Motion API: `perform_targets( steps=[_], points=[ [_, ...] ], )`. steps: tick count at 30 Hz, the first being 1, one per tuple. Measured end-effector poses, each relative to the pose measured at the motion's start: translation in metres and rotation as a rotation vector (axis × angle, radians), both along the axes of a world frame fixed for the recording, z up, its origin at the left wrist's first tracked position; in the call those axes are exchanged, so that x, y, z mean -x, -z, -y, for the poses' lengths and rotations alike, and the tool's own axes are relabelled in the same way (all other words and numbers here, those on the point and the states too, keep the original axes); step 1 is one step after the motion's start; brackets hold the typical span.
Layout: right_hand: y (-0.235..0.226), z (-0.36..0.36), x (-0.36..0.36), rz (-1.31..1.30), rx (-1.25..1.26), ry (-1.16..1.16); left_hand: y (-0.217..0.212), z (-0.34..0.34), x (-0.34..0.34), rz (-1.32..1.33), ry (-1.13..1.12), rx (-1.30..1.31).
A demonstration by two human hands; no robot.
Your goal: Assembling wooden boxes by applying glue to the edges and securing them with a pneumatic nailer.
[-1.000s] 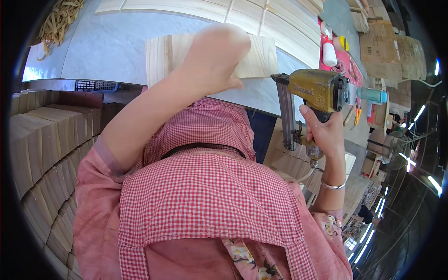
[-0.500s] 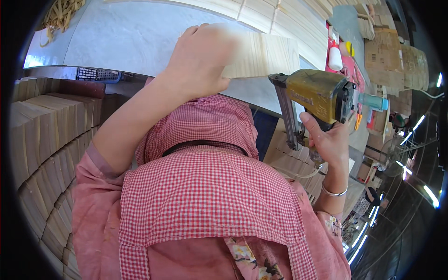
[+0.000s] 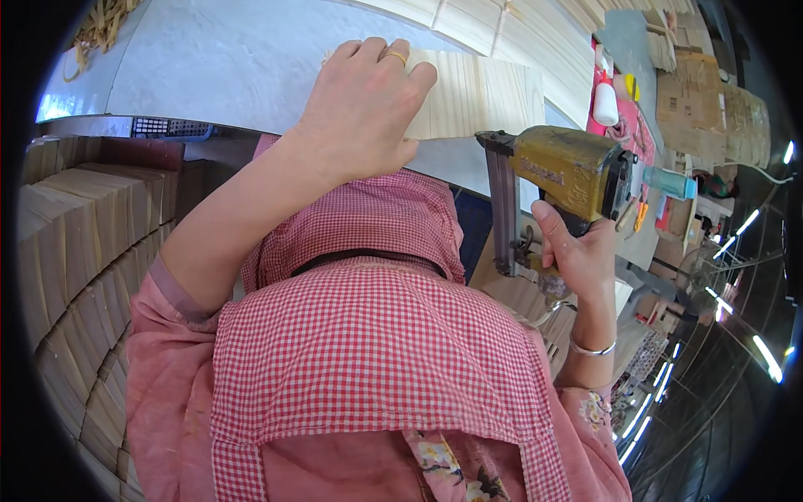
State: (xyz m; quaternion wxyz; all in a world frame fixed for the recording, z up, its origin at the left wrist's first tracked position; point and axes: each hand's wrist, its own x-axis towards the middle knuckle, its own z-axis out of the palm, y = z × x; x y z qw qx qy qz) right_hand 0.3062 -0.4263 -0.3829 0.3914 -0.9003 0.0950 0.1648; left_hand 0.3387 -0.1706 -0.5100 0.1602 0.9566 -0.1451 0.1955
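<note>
Grey marbled workbench (image 3: pixel 217 75) and one pale wooden board (image 3: pixel 493 96) with straight grain

Behind the board, long light-coloured planks (image 3: pixel 544 40) lie side by side; to the left, brownish wood pieces (image 3: pixel 92 243) stand in tight stacked rows below bench level. The board lies at the bench's near edge, left hand (image 3: pixel 364 109) over its left part. That hand's fingers bend across the board, a thin gold-coloured ring (image 3: pixel 395 57) on one, and its thumb sits by the near edge; with the fingertips hidden, I cannot tell whether it pinches or only presses.

The right hand (image 3: pixel 585 255), a silvery bangle (image 3: pixel 592 348) below it, is wrapped around the handle of a worn yellow-and-black metal nail gun (image 3: pixel 560 171), thumb raised. The nail gun's nose overlaps the board's near edge in view; contact is unclear. Farther right stands a white plastic bottle (image 3: pixel 604 105) with a red top.
</note>
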Motion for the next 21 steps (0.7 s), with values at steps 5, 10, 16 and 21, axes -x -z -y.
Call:
perform_targets(
  steps=[5,10,16,21],
  points=[
    [0.007,-0.004,0.008,-0.025,-0.055,0.098,-0.001,-0.001,0.002,-0.037,0.000,-0.005],
    [-0.001,-0.010,0.007,-0.004,0.031,0.066,0.005,-0.010,0.005,-0.028,0.019,0.040],
    [-0.016,-0.034,0.014,0.020,0.048,0.028,0.030,-0.036,0.015,-0.014,0.058,0.166],
    [-0.007,-0.046,0.022,0.059,-0.012,-0.156,0.047,-0.064,0.033,-0.004,0.073,0.298]
  ],
)
